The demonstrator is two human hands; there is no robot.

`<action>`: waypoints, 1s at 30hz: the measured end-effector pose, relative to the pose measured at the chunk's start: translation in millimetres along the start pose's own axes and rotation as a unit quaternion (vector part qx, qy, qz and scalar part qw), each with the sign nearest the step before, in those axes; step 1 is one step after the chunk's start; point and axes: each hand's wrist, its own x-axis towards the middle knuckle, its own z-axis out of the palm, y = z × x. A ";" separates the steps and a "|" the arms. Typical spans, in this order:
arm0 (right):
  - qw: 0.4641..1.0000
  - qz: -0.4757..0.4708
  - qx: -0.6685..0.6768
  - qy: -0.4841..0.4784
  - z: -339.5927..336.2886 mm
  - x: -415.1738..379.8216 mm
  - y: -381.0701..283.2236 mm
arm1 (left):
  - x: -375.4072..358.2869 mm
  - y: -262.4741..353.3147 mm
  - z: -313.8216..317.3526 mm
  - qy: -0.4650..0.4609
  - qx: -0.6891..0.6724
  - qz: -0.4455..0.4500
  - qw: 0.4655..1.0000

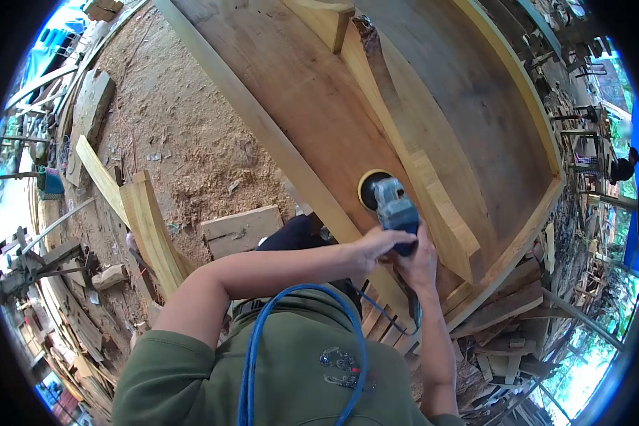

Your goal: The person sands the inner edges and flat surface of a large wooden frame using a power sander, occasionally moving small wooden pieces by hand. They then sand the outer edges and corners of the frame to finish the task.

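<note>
My left hand point(379, 244) is closed round the rear of a blue-grey angle grinder point(395, 205), coming in from the left side. On the other side, my right hand point(420, 261) wraps round the same tool body. The grinder's round disc point(370, 189), dark with a yellowish rim, lies over the reddish-brown wooden panel point(312, 117). Just right of the tool runs a thick, pale wooden beam point(433, 199). A blue cord point(251, 355) loops over the green shirt, and a thinner cable trails below the hands.
A raised wooden edge point(263, 128) borders the panel on the left. Sawdust-covered ground point(181, 106) holds a flat board point(241, 231) and an upright timber point(150, 220). Scrap wood point(504, 309) is piled at lower right. Someone in dark clothing point(623, 167) is at far right.
</note>
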 end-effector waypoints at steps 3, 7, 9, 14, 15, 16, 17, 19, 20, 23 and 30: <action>0.999 -0.047 -0.005 0.002 13.8 49.4 -28.7 | -5.1 38.1 -19.6 0.051 -0.026 0.073 0.996; 0.997 -0.065 -0.040 0.015 35.0 114.5 -82.8 | -8.8 90.7 -56.7 0.068 -0.079 0.175 0.979; 0.997 -0.042 -0.057 -0.016 42.4 144.7 -113.5 | -13.4 116.5 -69.6 0.111 -0.082 0.215 0.967; 0.994 -0.049 -0.097 -0.028 55.4 184.9 -149.4 | -25.0 149.9 -81.5 0.161 -0.103 0.296 0.936; 0.995 -0.039 -0.091 -0.023 54.0 185.5 -149.7 | -26.2 149.9 -79.5 0.159 -0.093 0.289 0.939; 0.994 -0.049 -0.091 -0.034 51.1 183.4 -149.1 | -28.7 148.1 -76.7 0.155 -0.104 0.289 0.939; 0.993 -0.054 -0.091 -0.045 48.8 177.9 -145.9 | -30.6 143.2 -74.4 0.151 -0.115 0.285 0.940; 0.994 -0.033 -0.095 -0.042 47.0 156.8 -131.0 | -27.2 124.3 -76.5 0.138 -0.085 0.245 0.956; 0.994 -0.045 -0.091 -0.036 45.8 144.1 -122.0 | -28.0 113.0 -73.3 0.124 -0.100 0.220 0.962; 0.994 -0.062 -0.089 -0.022 35.8 113.3 -95.0 | -25.9 88.2 -53.6 0.091 -0.104 0.176 0.975; 0.998 -0.026 -0.059 -0.001 10.2 19.7 -24.3 | -13.4 3.3 -20.3 0.008 -0.045 0.033 0.998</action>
